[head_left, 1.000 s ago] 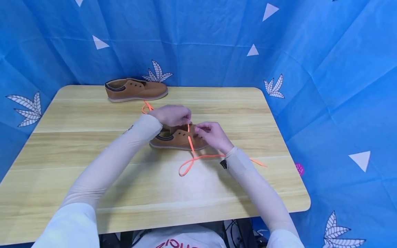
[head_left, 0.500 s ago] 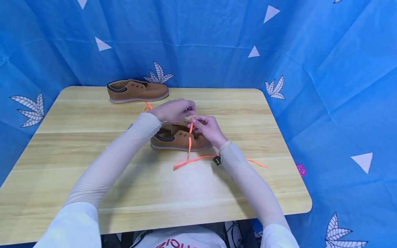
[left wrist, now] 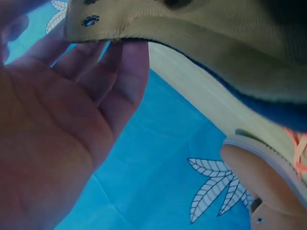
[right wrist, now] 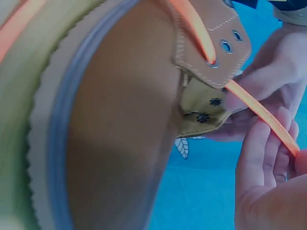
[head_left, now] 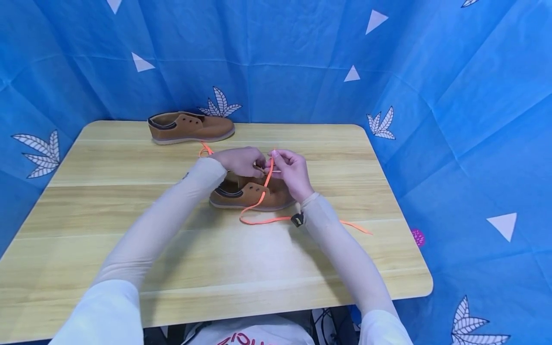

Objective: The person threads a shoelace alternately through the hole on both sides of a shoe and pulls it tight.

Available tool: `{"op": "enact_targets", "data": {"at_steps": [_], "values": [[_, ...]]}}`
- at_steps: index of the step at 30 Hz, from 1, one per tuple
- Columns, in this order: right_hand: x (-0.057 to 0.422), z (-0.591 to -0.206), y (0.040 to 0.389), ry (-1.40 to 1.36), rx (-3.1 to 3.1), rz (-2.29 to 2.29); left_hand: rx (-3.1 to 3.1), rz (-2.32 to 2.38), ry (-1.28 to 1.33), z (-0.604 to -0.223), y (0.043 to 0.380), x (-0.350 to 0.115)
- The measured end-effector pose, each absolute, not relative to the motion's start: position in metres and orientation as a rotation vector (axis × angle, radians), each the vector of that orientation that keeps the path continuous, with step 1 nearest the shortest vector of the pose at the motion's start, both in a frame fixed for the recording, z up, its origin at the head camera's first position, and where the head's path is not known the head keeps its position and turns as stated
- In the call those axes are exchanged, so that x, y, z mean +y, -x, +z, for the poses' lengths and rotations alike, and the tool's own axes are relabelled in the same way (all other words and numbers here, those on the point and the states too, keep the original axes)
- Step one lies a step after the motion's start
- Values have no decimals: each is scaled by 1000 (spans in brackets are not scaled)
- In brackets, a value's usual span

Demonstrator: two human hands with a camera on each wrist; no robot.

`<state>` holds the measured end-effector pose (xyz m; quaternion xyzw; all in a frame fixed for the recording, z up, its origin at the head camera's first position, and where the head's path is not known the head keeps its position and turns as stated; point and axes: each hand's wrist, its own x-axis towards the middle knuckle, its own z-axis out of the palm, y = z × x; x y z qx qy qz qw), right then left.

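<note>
A brown shoe (head_left: pixel 247 195) stands mid-table, toe to the right. An orange shoelace (head_left: pixel 270 173) runs through an eyelet of its near flap (right wrist: pixel 225 45). My right hand (head_left: pixel 294 173) pinches the lace above the shoe and holds it taut, as the right wrist view shows. At the far side of the opening, my left hand (head_left: pixel 242 162) pinches the other eyelet flap (right wrist: pixel 204 108) between thumb and fingers. In the left wrist view, the fingers (left wrist: pixel 129 72) of this hand lie behind that flap. The lace's other length trails over the table.
A second brown shoe (head_left: pixel 194 127), its eyelets without lace, stands at the back left of the wooden table (head_left: pixel 194 268). Another orange lace (head_left: pixel 206 148) lies partly behind the left wrist. A blue patterned cloth (head_left: pixel 293 57) hangs behind the table.
My right hand has taken hold of the lace and drawn it up and away. The lace's loop on the table has shrunk toward the shoe. My left hand has lowered onto the far flap.
</note>
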<state>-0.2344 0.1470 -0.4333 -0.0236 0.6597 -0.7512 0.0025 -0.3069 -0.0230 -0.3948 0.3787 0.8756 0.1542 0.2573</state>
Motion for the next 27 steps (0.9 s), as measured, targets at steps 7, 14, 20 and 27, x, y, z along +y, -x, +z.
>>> {"op": "enact_targets", "data": {"at_steps": [7, 14, 20, 27], "values": [[148, -421, 238, 74, 2086, -2481, 2419, 359, -1158, -394, 307, -19], [148, -413, 242, 86, 2057, -2535, 2432, 359, -1161, -394, 308, -22], [150, -430, 240, 25, 2032, -2261, 2414, 402, -1172, -395, 311, -24], [149, -449, 234, 54, 2094, -1916, 2379, 419, -1119, -394, 313, -27]]}}
